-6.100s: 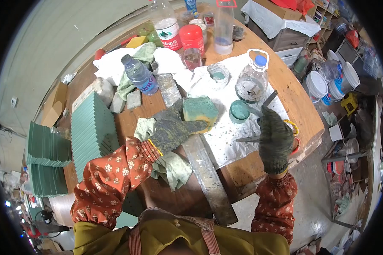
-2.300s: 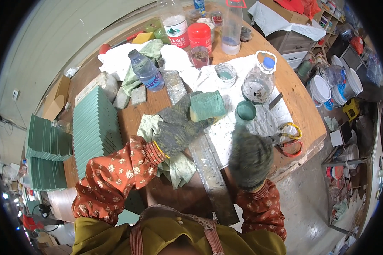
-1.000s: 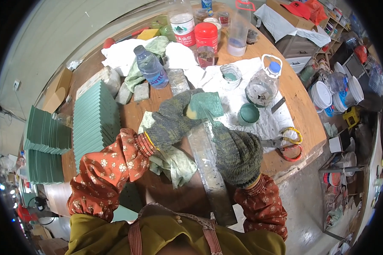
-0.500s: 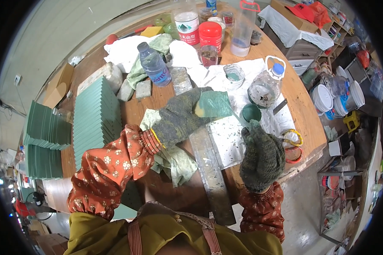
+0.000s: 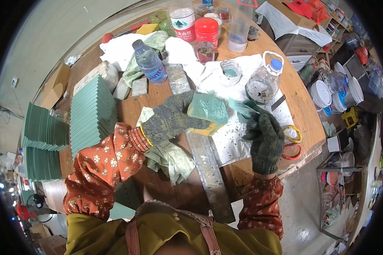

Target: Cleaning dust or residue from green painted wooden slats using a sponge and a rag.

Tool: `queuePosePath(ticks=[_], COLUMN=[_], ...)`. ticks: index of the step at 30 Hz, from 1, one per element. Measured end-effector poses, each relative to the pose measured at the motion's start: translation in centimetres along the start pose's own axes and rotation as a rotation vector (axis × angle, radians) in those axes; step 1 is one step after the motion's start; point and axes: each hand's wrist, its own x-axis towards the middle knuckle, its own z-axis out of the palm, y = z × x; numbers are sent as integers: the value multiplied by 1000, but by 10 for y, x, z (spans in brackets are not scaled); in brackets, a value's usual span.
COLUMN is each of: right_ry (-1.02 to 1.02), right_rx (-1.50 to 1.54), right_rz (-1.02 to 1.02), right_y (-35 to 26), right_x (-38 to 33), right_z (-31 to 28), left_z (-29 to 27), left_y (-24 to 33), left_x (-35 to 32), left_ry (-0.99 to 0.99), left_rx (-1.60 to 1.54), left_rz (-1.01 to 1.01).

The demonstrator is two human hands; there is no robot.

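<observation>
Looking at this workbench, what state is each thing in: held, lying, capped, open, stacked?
left hand: gloved, fingers gripping the green block
green block: held over the bench, yellow underside
right hand: gloved, holds a thin green piece, grip unclear
water bottle: upright, capped
clear jug: upright, blue cap on
red-lidded jar: lid on
green tiles: stacked in a row on edge
green rag: crumpled on the bench

A plastic water bottle point(image 5: 149, 61), red-lidded jar point(image 5: 206, 32) and stacked green tiles point(image 5: 91, 112) (perhaps ceramic) crowd the wooden table point(image 5: 299, 106).
</observation>
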Motion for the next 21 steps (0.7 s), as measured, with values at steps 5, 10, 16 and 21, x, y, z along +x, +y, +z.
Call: queuePosePath(ticks=[5, 10, 16, 21], right_ry=[-189, -407, -156, -386], right_rx=[-1305, -1305, -1406, -1332], right_rz=[-1394, -1123, -1309, -1309], right_y=[27, 20, 13, 36], right_x=[-19, -41, -35, -41], right_z=[-16, -22, -25, -9], left_z=[5, -14, 0, -18], left_y=[-1, -6, -1, -10], left_x=[2, -6, -3, -8], left_ry=[-21, 29, -33, 60], left_rx=[-75, 22, -197, -57], left_rz=[-121, -130, -104, -122])
